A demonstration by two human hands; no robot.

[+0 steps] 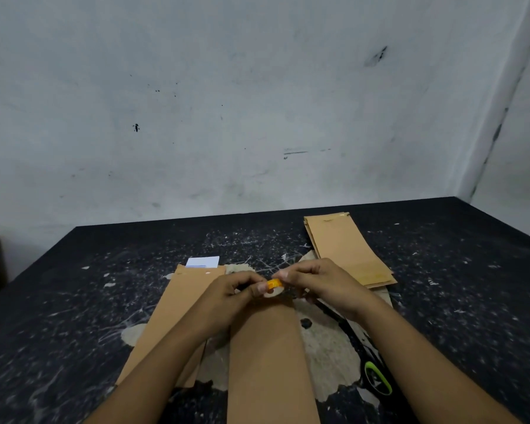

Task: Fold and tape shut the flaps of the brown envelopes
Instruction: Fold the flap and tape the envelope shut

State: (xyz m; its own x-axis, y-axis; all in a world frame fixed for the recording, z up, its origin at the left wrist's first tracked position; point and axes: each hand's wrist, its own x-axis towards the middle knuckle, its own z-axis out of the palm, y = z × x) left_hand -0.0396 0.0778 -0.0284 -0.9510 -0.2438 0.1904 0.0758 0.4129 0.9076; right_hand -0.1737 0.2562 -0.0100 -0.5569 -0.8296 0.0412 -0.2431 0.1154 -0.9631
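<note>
While the black, paint-flecked table [74,301] fills the lower half of the frame beneath a scuffed white wall [227,102], we count three groups of brown envelopes on it. The largest for us is the single envelope [266,362] at lower centre, running from the bottom edge up to the hands. To its left lies the left stack [178,307], at least two envelopes overlapped, though we cannot tell the exact number; at its far end a white sheet [202,262] sticks out of the open mouth of the top one. In the right centre of the frame sits the far stack [346,249], several envelopes squared together, count unclear, apart from the other two groups.

We see two hands meeting just above the far end of the centre envelope. The left hand [230,292] has its fingers curled, pinching one small roll of tape [273,287] with an orange-yellow rim. The right hand [315,280] closes its thumb and forefinger against the roll's upper side; whether a tape end is between them we cannot tell.

One pair of scissors [377,377] with green-lined black handles lies at lower right, partly under the right forearm.
</note>
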